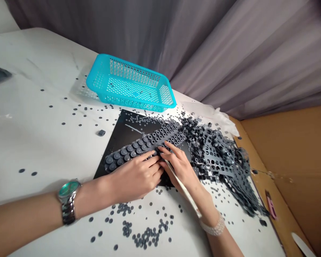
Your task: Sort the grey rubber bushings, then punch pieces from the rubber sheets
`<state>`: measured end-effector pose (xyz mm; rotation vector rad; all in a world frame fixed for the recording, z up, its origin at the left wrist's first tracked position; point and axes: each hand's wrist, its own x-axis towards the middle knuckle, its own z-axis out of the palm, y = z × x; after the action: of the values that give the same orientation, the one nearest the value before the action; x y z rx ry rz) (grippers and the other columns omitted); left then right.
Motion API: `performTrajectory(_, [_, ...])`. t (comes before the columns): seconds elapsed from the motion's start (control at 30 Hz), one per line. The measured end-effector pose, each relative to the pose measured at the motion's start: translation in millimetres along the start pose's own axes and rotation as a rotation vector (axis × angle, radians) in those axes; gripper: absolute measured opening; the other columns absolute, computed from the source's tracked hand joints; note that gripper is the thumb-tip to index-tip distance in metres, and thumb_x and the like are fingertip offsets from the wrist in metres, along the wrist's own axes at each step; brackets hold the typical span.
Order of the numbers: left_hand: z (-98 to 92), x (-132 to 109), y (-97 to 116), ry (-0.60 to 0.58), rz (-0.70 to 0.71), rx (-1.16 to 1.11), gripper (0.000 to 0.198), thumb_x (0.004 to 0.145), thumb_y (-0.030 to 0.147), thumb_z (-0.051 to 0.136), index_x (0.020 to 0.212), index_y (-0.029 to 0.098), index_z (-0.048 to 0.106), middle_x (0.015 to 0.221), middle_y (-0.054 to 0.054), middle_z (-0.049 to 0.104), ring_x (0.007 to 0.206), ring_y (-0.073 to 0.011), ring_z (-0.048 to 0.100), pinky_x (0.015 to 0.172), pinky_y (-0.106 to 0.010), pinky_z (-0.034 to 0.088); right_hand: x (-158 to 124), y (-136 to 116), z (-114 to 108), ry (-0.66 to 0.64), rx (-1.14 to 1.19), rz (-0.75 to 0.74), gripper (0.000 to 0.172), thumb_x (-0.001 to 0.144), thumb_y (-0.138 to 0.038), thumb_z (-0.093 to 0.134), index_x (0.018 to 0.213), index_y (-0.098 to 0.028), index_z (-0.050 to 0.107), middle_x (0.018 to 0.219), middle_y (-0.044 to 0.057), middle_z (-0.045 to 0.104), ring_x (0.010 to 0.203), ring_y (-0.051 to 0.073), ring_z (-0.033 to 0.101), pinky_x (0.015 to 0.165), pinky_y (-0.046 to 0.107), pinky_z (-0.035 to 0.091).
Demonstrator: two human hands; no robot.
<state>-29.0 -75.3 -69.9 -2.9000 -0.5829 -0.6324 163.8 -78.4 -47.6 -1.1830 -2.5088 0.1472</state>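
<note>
A dark grey moulded rubber strip [139, 144] with rows of round raised cups lies slantwise across a black mat [123, 123]. My left hand [139, 175] is closed on its near edge, index finger stretched along the cups; the thumb is hidden. Close beside it, my right hand [178, 166] holds a slim white stick-like tool [186, 192], which runs back along the palm toward the wrist. Its fingertips touch the strip, and the tool's working tip is hidden among the fingers. Small dark discs [147, 235] are scattered around the mat.
Behind the mat stands a blue perforated basket [133, 101] with a few discs in it. A heap of dark rubber pieces and perforated sheets [216, 153] lies to the right. Beyond are crumpled white plastic [224, 121], brown cardboard [289, 153] and a pink-handled cutter [271, 205].
</note>
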Motion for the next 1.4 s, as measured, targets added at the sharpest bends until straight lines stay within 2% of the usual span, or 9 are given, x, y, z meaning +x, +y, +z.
performTrajectory(0.2, [-1.6, 2, 2, -0.019, -0.028, 0.019, 0.030, 0.087, 0.023, 0.050, 0.111, 0.010, 0.063, 0.112, -0.011, 0.067, 0.108, -0.0243, 0.058, 0.104, -0.041, 0.037, 4, 8, 6, 0.030, -0.081, -0.043, 0.020, 0.094, -0.011, 0.040, 0.107, -0.020, 0.052, 0.126, 0.015, 0.060, 0.137, 0.025, 0.035, 0.103, 0.050, 0.041])
performTrajectory(0.33, [-3.2, 1, 3, -0.012, -0.048, 0.031, 0.033, 0.092, 0.026, 0.045, 0.113, 0.008, 0.062, 0.114, -0.014, 0.066, 0.109, -0.0242, 0.058, 0.100, -0.040, 0.040, 8, 18, -3, 0.227, -0.123, 0.054, 0.021, 0.094, -0.012, 0.039, 0.110, -0.022, 0.048, 0.128, 0.016, 0.058, 0.134, 0.025, 0.039, 0.099, 0.048, 0.045])
performTrajectory(0.43, [-2.9, 1, 3, 0.006, -0.042, 0.032, 0.033, 0.093, 0.027, 0.043, 0.112, 0.009, 0.063, 0.113, -0.014, 0.067, 0.109, -0.0236, 0.059, 0.099, -0.039, 0.041, 2, 26, -15, 0.351, -0.192, 0.221, 0.017, 0.093, -0.015, 0.043, 0.109, -0.021, 0.048, 0.128, 0.016, 0.057, 0.137, 0.027, 0.035, 0.101, 0.050, 0.042])
performTrajectory(0.53, [-1.7, 1, 3, 0.016, -0.022, 0.048, 0.035, 0.094, 0.028, 0.042, 0.113, 0.009, 0.063, 0.112, -0.014, 0.067, 0.108, -0.0241, 0.059, 0.099, -0.041, 0.042, -11, 34, -24, 0.279, -0.274, 0.376, 0.010, 0.094, -0.022, 0.045, 0.100, -0.020, 0.052, 0.125, 0.017, 0.059, 0.139, 0.034, 0.028, 0.099, 0.060, 0.037])
performTrajectory(0.63, [-0.1, 1, 3, 0.029, -0.006, 0.065, 0.035, 0.094, 0.029, 0.042, 0.112, 0.008, 0.064, 0.111, -0.014, 0.068, 0.109, -0.0255, 0.059, 0.100, -0.044, 0.041, -19, 33, -31, 0.204, -0.220, 0.411, 0.011, 0.094, -0.027, 0.046, 0.095, -0.020, 0.055, 0.127, 0.016, 0.057, 0.137, 0.036, 0.030, 0.099, 0.062, 0.037])
performTrajectory(0.8, [1.3, 0, 3, 0.042, -0.009, 0.074, 0.036, 0.093, 0.028, 0.042, 0.112, 0.007, 0.064, 0.111, -0.014, 0.068, 0.108, -0.0262, 0.060, 0.101, -0.044, 0.041, -13, 6, -39, 0.004, 0.204, 0.278, 0.011, 0.094, -0.023, 0.047, 0.098, -0.023, 0.058, 0.123, 0.009, 0.061, 0.130, 0.023, 0.045, 0.099, 0.042, 0.047])
performTrajectory(0.9, [1.0, -1, 3, 0.040, -0.013, 0.073, 0.035, 0.093, 0.028, 0.042, 0.112, 0.008, 0.065, 0.109, -0.013, 0.069, 0.108, -0.0260, 0.060, 0.102, -0.043, 0.041, -9, -5, -37, -0.085, 0.299, 0.242, 0.011, 0.094, -0.023, 0.048, 0.098, -0.021, 0.058, 0.128, 0.011, 0.058, 0.127, 0.023, 0.048, 0.097, 0.040, 0.049])
performTrajectory(1.13, [-0.9, 0, 3, 0.056, -0.012, 0.077, 0.034, 0.093, 0.028, 0.043, 0.109, 0.008, 0.065, 0.105, -0.013, 0.070, 0.106, -0.0261, 0.061, 0.102, -0.043, 0.041, -9, -3, -23, -0.103, 0.246, 0.204, 0.012, 0.094, -0.021, 0.047, 0.099, -0.018, 0.058, 0.130, 0.015, 0.056, 0.126, 0.025, 0.050, 0.098, 0.043, 0.049])
performTrajectory(1.4, [-0.1, 1, 3, 0.038, -0.011, 0.057, 0.033, 0.092, 0.027, 0.043, 0.108, 0.008, 0.065, 0.106, -0.013, 0.069, 0.108, -0.0267, 0.059, 0.102, -0.044, 0.041, -8, -6, -29, -0.126, 0.237, 0.190, 0.011, 0.094, -0.022, 0.048, 0.100, -0.020, 0.056, 0.131, 0.014, 0.055, 0.125, 0.024, 0.051, 0.097, 0.042, 0.050])
